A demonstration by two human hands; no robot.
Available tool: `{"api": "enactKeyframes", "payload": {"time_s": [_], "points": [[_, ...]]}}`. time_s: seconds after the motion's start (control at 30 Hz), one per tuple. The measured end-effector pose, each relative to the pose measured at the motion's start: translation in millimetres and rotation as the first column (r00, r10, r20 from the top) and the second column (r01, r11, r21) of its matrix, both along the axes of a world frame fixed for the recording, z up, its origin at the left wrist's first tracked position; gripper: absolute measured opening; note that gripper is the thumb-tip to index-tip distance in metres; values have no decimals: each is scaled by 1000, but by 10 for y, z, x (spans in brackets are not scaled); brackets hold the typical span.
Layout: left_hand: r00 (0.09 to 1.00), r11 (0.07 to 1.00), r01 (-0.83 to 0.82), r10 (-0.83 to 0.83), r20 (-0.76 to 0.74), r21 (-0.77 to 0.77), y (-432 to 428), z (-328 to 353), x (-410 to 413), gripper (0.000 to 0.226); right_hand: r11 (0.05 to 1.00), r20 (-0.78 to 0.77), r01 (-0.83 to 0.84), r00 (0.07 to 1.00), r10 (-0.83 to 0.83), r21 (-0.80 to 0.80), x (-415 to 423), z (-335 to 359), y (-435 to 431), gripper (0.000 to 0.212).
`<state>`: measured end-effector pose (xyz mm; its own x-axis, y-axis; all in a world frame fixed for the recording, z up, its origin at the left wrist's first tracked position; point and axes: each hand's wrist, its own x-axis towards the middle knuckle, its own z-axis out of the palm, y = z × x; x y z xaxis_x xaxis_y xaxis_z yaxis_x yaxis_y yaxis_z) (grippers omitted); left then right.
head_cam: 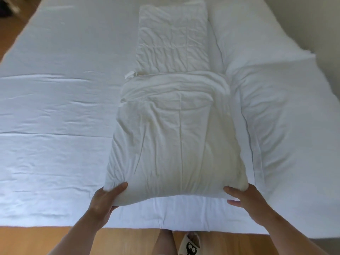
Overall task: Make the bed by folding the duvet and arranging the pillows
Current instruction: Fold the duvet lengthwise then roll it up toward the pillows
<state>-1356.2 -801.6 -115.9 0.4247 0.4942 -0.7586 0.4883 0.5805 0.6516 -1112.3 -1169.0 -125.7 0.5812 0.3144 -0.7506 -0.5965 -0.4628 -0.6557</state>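
A cream-white pillow [176, 140] lies lengthwise in the middle of the bed, its near end at the bed's front edge. My left hand [104, 201] grips its near left corner, thumb on top. My right hand [246, 197] holds the near right corner, thumb on top and fingers under the edge. A second cream pillow [173, 37] lies beyond it, end to end, and the near pillow overlaps it slightly. A white duvet [276, 100] lies in a long bulky fold along the right side of the bed.
The white bed sheet [55, 107] stretches flat and slightly creased to the left. Wooden floor [128, 240] runs along the bed's near edge, with my leg and a slipper [189, 245] showing there. A dark object [7, 8] sits on the floor at far left.
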Motion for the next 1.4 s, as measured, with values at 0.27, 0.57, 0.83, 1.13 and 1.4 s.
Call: {"api": "enactKeyframes", "payload": {"time_s": [0.27,0.57,0.83,1.13,1.4], "points": [[998,999,50,-50,-37,-15,-499,1042,-712,87,1000,-10,-9,1000,9,3,-627,965,-503,87],[994,994,108,-108,-16,-2,-928,1862,-1635,77,999,7,-10,1000,10,-34,-1633,1772,-860,82],[963,960,262,-267,36,98,-1180,2485,-2679,52,998,95,-27,995,32,-56,-2631,2504,-1284,81],[814,796,531,-574,84,292,-1030,2985,-3539,66,982,216,-176,958,187,-68,-3249,3224,-1573,63],[887,772,346,-454,80,534,-754,3250,-2992,55,996,429,-87,901,70,22,-2828,3570,-1014,23]]}}
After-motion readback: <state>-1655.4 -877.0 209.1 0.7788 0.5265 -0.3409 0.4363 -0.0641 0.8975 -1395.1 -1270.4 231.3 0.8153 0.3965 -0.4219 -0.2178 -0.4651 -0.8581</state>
